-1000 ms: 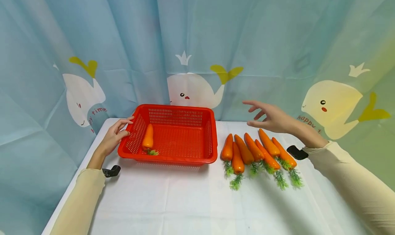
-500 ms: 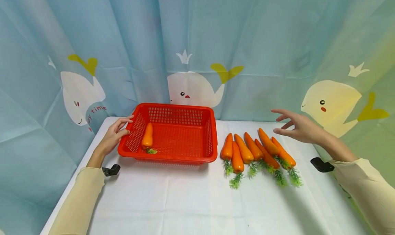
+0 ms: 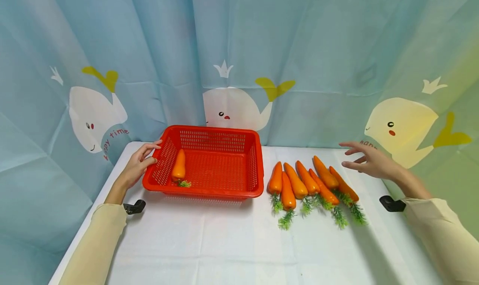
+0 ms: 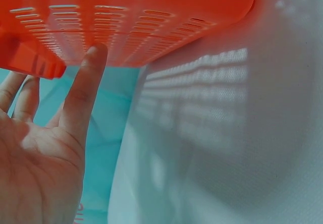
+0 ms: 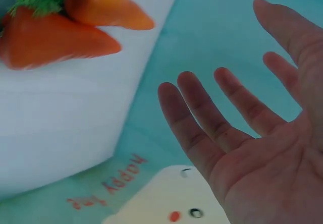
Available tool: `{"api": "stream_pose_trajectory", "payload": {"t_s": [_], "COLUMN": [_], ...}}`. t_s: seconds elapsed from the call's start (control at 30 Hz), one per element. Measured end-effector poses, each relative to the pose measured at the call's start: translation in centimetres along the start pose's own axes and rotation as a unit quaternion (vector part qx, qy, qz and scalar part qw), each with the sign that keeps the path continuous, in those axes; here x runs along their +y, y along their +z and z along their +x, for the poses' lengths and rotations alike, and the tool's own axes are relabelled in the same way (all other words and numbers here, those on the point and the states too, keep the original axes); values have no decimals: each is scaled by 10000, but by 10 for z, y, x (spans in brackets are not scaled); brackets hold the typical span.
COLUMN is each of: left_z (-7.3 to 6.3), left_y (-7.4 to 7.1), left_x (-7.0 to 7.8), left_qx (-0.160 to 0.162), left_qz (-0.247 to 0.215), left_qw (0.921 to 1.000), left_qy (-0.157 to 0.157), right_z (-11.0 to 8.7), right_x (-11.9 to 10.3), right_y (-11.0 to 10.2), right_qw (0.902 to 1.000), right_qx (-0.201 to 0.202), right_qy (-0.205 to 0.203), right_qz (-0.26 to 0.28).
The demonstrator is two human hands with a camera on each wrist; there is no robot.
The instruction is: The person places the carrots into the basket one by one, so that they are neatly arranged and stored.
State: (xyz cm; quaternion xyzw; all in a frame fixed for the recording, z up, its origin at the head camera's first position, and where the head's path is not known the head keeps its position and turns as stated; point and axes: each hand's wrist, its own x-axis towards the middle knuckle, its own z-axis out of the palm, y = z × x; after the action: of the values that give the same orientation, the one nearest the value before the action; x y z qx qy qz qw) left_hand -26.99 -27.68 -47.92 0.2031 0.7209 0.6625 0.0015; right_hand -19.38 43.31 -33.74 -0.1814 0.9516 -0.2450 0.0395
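A red plastic basket (image 3: 209, 191) stands on the white table, with one carrot (image 3: 179, 166) lying at its left inside. My left hand (image 3: 138, 164) touches the basket's left rim. In the left wrist view, the straight thumb (image 4: 83, 95) lies against the slotted outer wall, while other fingertips are partly hidden behind the red rim. Several carrots with green tops, such as the leftmost carrot (image 3: 276, 179), lie in a row right of the basket. Beyond the row's right end, my right hand (image 3: 374, 160) hovers above the table, fingers apart, holding nothing.
A blue curtain (image 3: 239, 48) with printed whales hangs behind and along the sides of the table. The white cloth-covered table (image 3: 224, 247) extends in front of the basket and carrots. A black wrist device (image 3: 392, 203) sits at my right wrist.
My right hand has moved right, away from above the carrots, to past the row's right end. The left hand stays at the basket's rim, and the carrots lie as before.
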Motion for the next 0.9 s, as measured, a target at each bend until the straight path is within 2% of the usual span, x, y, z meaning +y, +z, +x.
{"api": "stream_pose_trajectory", "payload": {"t_s": [0.17,0.3,0.5,0.63,0.9], "left_z": [1,1,2,2,2], "left_y": [0,0,0,0,-1], "left_x": [0,-1,0,0,-1], "left_qx": [17,35,53,63,84], "left_qz": [-6,15,47,135,126], "left_qw": [10000,10000,9999,9998,9997], "left_qy": [-27,-42,-91,-138,-185], "right_z": [1,-2,-6,-6,1], "right_x": [27,50,70,74,78], "right_y": [11,22,35,41,52], "right_qw": [9972,9903,9683,9568,9496], "right_qx": [-403,-900,-1579,-1756,-1812], "right_qy": [482,755,1372,1638,1801], "right_qz": [409,746,1365,1636,1814]}}
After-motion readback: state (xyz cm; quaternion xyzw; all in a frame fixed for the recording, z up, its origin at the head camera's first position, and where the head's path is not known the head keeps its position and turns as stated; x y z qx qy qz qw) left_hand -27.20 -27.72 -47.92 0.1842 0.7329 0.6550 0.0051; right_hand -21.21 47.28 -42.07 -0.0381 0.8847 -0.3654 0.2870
